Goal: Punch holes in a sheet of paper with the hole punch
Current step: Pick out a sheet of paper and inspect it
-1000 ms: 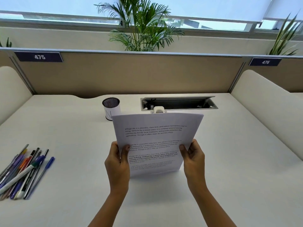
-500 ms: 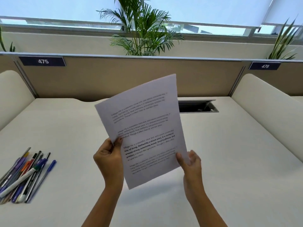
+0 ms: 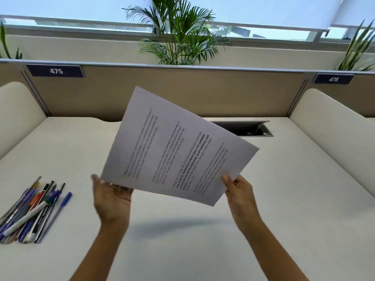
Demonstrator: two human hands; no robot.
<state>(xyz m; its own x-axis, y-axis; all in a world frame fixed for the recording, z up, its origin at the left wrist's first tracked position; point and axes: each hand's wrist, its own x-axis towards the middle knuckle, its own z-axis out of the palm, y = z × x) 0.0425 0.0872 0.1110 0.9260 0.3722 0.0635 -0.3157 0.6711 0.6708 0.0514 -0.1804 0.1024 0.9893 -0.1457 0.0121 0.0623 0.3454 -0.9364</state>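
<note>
The right hand (image 3: 239, 191) has its grip pinched on the lower right corner of the sheet of paper (image 3: 178, 147), while the blurred left hand (image 3: 111, 196) sits under the sheet's lower left corner, its grip impossible to tell. The sheet is held above the middle of the counter (image 3: 284, 199), turned sideways, its bold print partly readable as "a slower pace. It is centered". Pens (image 3: 32, 209) lie by the counter's left edge, and partition labels read "475" (image 3: 56, 71) and "476" (image 3: 333, 79).
</note>
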